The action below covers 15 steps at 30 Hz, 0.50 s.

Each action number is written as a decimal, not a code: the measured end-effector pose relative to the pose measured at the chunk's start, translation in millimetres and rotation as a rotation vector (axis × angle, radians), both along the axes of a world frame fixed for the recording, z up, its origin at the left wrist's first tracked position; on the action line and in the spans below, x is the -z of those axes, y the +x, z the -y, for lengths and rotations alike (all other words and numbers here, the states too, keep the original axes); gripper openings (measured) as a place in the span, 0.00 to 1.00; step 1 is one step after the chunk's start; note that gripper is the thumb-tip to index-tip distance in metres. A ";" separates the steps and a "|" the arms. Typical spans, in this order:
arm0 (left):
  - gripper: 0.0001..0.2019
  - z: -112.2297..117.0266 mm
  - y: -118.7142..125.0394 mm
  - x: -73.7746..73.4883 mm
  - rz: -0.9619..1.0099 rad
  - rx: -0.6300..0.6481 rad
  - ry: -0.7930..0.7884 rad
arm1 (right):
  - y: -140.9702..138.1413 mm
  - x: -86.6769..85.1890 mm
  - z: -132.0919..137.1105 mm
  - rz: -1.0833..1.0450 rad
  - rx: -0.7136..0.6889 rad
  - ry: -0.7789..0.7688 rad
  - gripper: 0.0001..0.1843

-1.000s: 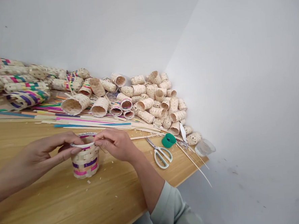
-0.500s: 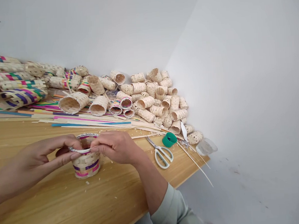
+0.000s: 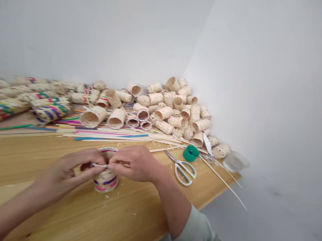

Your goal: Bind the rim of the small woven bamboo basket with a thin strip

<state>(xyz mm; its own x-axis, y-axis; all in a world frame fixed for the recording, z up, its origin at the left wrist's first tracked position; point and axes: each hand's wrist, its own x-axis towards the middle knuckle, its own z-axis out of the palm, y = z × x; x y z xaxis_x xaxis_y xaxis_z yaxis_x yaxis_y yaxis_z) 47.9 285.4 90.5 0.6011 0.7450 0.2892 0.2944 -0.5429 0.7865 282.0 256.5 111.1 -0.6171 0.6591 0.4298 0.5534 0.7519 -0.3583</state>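
A small woven basket (image 3: 107, 181) with purple and pink bands stands upright on the wooden table. My left hand (image 3: 80, 165) pinches its near rim from the left, thumb outside and fingers over the edge. From the right, my right hand (image 3: 135, 164) closes thumb and fingertips on the same rim, close to the left fingertips. A pale strip shows along the rim between them. Both hands cover much of the basket's upper part, and the image is slightly blurred.
White-handled scissors (image 3: 184, 170) and a green ring-shaped holder (image 3: 191, 153) lie to the right. A clear cup (image 3: 236, 162) stands at the table's right corner. Behind are many woven baskets (image 3: 176, 108) piled against the wall and loose coloured strips (image 3: 113, 137).
The whole scene has shifted right and slightly down as the camera turned left. Both hands still grip the basket's rim, with the right fingers slightly repositioned.
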 end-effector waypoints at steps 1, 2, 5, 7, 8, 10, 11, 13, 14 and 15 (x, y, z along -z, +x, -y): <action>0.12 3.3 3.2 -6.1 0.017 0.041 -0.045 | -0.8 2.6 0.5 -0.045 0.002 0.026 0.12; 0.12 6.1 6.3 -10.9 0.032 0.043 -0.042 | -1.6 5.3 0.9 -0.095 0.003 0.057 0.11; 0.17 10.1 12.2 -15.2 0.033 0.016 -0.022 | -3.5 12.1 0.9 -0.228 0.019 0.150 0.09; 0.24 9.1 12.1 -12.4 0.041 0.024 -0.016 | -3.8 14.1 -0.1 -0.257 0.029 0.161 0.12; 0.27 8.1 10.8 -11.1 0.036 0.037 -0.018 | -3.8 14.2 -0.6 -0.251 0.024 0.155 0.14; 0.30 6.6 6.1 -12.1 0.021 0.074 -0.033 | -3.9 12.7 -1.1 -0.223 -0.013 0.137 0.18; 0.30 6.4 3.2 -14.8 0.005 0.103 -0.046 | -4.3 11.6 -0.9 -0.214 -0.041 0.135 0.19; 0.30 7.0 -2.6 -24.4 -0.041 0.174 -0.074 | -6.0 9.2 0.4 -0.217 -0.084 0.140 0.20; 0.30 7.5 -5.0 -30.5 -0.068 0.212 -0.084 | -7.3 8.2 1.4 -0.218 -0.095 0.139 0.20; 0.29 7.9 -6.7 -36.9 -0.096 0.247 -0.092 | -8.7 7.3 2.4 -0.219 -0.093 0.136 0.21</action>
<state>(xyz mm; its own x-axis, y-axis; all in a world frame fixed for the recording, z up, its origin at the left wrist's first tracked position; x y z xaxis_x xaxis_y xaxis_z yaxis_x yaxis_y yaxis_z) 41.3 277.6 127.5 0.7889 0.5933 0.1603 0.2377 -0.5350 0.8107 273.2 254.1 103.9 -0.5549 0.5314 0.6401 0.4007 0.8450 -0.3541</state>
